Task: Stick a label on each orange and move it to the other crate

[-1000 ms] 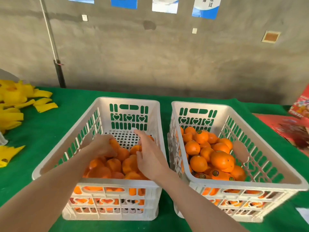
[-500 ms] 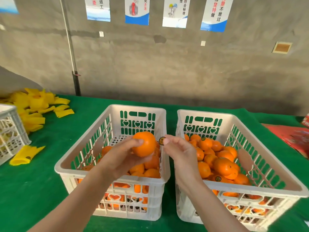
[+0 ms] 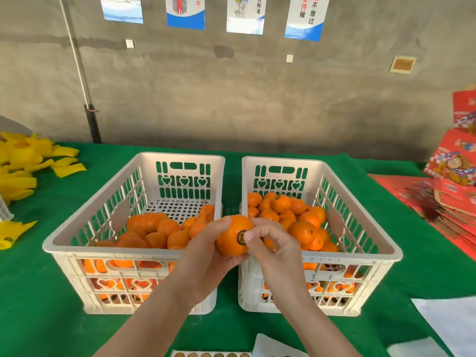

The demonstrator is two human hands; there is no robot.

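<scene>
Orange (image 3: pixel 230 238) is held over the gap between the left crate (image 3: pixel 185 158) and right crate (image 3: pixel 283 161), near their front rims. Left hand (image 3: pixel 206 256) cups it from below, fingers wrapped round. Right hand (image 3: pixel 273 248) is curled against it, thumb on the round dark label (image 3: pixel 241 237); print too small to read.

Likely light and firm with a smooth skin: grip round the widest part, without squeezing.

Wall posters (image 3: pixel 306 16) show "不放过" and "合标准". Sticker sheet (image 3: pixel 211 354) lies at the bottom edge.

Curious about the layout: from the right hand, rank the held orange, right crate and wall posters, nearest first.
1. orange: touching the right hand, at its left.
2. right crate: just below and beyond.
3. posters: high on the back wall.
</scene>
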